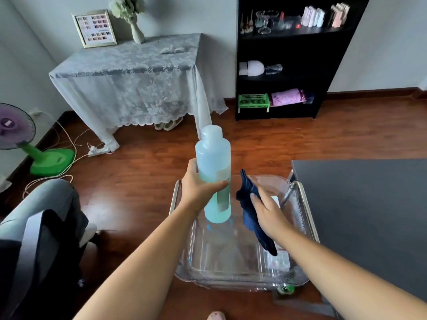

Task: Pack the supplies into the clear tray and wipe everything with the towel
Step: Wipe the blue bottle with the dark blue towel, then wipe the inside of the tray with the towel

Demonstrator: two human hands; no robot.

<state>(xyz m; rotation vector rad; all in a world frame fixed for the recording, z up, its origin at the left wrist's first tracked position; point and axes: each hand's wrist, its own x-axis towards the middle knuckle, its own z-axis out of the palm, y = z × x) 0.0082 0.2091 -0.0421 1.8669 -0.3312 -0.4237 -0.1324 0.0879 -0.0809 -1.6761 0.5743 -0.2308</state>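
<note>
Left hand (200, 185) clamped round the upright bottle (213, 172) over the clear tray (233, 271), right hand (269, 213) pinching the towel (250, 204): keep the bottle steady and wipe its side top to base before lowering it in.

A pale blue bottle (213, 172) is held upright by the left hand (198, 185) above the clear tray (233, 262), the fingers wrapped round its lower body. A dark blue towel (250, 211) is gripped in the right hand (269, 215) just beside the bottle. The tray is seen on a metal-railed cart (308, 209), over a wooden floor (143, 172).
</note>
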